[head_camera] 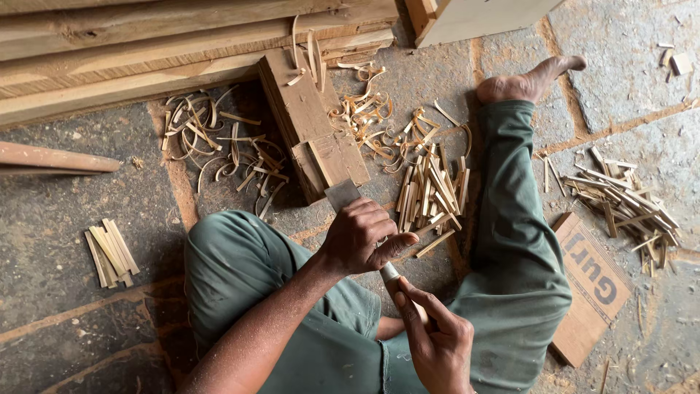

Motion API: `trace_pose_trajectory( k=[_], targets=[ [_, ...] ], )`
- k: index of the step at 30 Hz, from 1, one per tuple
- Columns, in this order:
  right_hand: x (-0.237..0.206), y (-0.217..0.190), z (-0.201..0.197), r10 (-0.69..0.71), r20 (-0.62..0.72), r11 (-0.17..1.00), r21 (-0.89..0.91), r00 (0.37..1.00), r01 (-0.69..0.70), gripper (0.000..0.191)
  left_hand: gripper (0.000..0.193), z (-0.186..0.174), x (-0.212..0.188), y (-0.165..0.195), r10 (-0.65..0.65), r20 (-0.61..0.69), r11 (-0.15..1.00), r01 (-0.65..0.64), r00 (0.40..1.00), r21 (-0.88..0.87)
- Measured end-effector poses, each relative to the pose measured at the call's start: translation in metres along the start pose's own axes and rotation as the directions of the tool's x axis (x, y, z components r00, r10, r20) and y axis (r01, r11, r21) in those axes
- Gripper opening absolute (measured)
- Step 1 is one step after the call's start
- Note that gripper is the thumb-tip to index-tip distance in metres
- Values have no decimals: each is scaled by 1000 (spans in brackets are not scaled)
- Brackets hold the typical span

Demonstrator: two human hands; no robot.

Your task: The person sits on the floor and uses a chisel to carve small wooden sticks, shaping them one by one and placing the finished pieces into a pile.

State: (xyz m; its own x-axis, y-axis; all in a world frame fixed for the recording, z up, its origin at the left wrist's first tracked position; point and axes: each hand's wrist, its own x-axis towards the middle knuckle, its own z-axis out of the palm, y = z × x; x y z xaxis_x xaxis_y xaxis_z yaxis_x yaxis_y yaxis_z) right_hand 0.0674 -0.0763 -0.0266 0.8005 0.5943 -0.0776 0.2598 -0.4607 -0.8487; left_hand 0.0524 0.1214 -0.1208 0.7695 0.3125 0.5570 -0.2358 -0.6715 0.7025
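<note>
I sit on a stone floor in green trousers. My left hand [359,237] is closed around a tool whose flat grey metal blade [341,195] sticks out above the fist and meets the near end of a worn wooden block [310,120]. My right hand [437,339], lower down, grips the tool's pale handle [390,273], which shows between the two hands. A heap of thin split wooden sticks [432,193] lies just right of the blade, by my right leg [514,219].
Curled wood shavings [219,146] litter the floor left of the block and behind it. Long planks [146,51] lie across the top. A second stick pile [627,208] and a cardboard piece [590,288] lie right; a small stick bundle [111,252] lies left.
</note>
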Motion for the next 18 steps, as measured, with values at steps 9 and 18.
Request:
trace_pose_trajectory(
  k=[9,18],
  targets=[
    [-3,-7,-6,52,36,993,-106,998,-48,26,70,6,-5,2,-107,87,994,108,991,-8],
    [-2,-4,0,159,85,974,-174,984,-143,16,88,15,-9,-14,-150,229,985,125,962,119]
  ],
)
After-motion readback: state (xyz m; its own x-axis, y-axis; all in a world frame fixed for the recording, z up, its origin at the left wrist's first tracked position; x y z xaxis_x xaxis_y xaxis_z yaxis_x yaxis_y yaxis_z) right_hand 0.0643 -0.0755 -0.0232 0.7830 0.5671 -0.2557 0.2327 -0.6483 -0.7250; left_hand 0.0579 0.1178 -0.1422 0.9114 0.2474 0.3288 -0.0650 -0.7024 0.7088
